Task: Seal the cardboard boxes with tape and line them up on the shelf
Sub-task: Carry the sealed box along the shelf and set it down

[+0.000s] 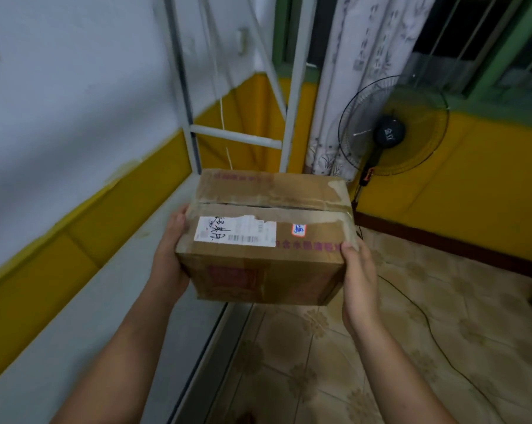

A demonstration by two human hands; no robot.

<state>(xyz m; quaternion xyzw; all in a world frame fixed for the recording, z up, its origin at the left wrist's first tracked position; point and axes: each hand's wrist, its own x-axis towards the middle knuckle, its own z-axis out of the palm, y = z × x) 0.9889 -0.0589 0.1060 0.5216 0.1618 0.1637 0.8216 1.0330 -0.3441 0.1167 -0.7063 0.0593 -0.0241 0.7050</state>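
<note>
Yellow-and-white walls point(75, 123) are being fronted by a shelf point(75, 332) at 8 o'clock as a cardboard box point(264, 237) is being held at centre over the shelf's edge, in the grip of the left hand point(169, 261) at 9 o'clock and the right hand point(359, 280) at 3 o'clock.

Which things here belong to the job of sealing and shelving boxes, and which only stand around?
Job:
cardboard box, held by left hand and right hand
white shelf

Only around:
fan
curtain
tiled floor
</note>
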